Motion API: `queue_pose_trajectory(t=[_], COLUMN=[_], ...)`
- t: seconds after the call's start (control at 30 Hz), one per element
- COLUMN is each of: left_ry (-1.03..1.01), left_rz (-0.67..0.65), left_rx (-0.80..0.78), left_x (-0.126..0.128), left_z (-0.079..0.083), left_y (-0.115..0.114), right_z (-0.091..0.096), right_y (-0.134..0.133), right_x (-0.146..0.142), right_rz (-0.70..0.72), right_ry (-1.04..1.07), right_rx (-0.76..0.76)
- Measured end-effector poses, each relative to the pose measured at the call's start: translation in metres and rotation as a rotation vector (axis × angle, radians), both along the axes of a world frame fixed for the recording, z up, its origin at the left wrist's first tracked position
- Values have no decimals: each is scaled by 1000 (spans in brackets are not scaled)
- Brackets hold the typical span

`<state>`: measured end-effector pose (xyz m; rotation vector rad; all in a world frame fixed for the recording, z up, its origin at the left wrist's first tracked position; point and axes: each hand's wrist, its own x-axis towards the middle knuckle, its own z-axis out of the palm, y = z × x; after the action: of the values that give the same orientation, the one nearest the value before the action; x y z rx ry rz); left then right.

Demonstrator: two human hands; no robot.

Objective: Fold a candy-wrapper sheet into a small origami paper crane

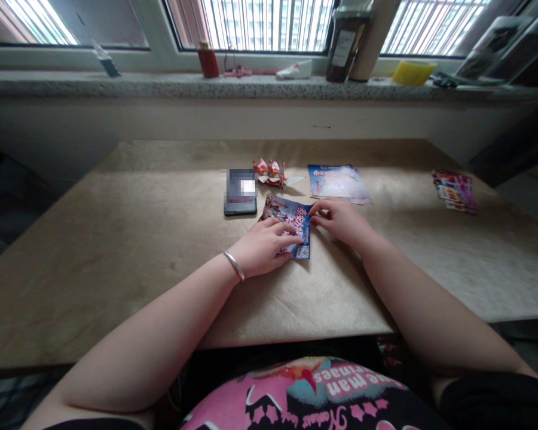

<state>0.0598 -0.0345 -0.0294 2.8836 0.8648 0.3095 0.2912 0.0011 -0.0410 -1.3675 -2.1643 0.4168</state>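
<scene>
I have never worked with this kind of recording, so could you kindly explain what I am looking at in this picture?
There is no machine here: a person wears a camera on the head, so the single picture looks forward and down at their own two bare hands. The left hand, with a bracelet on its wrist, lies flat on a blue printed leaflet on the wooden table. The right hand has its fingertips at that leaflet's upper right corner; whether its grip is closed there I cannot tell. Beyond lie a dark phone, a small folded red-and-white paper figure, a pile of similar leaflets, and one more leaflet far right.
</scene>
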Motion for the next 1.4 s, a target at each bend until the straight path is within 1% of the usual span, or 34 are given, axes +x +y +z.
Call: queue_pose_trajectory(t=[0.13, 0.27, 0.33, 0.47, 0.57, 0.73, 1.0, 1.1, 1.27, 1.4], left_ry=[-21, -31, -37, -36, -14, -33, -36, -30, -23, -26], left_rz=[-10, -24, -29, -31, -10, -6, -23, -27, -28, -33], left_rx=[-26, -40, -43, -46, -57, -56, -57, -63, -76, -80], left_x=[1, 2, 2, 3, 3, 2, 0, -1, -1, 0], left_z=[0, -1, -1, -1, 0, -3, -3, -2, 0, 0], left_y=[0, 1, 1, 1, 1, 2, 2, 3, 4, 4], right_z=[3, 5, 5, 3, 2, 2, 4, 1, -4, -7], right_y=[-4, -6, -7, -7, -7, -6, -8, -5, -1, 1], right_x=[-3, -6, -6, -8, -10, -12, -15, -17, -19, -20], right_rz=[-13, -41, -36, 16, 27, 32, -5, -23, -93, -117], right_ry=[65, 25, 28, 52, 81, 97, 191, 291, 496, 623], right_rx=[59, 20, 24, 125, 197, 222, 103, 59, -120, -191])
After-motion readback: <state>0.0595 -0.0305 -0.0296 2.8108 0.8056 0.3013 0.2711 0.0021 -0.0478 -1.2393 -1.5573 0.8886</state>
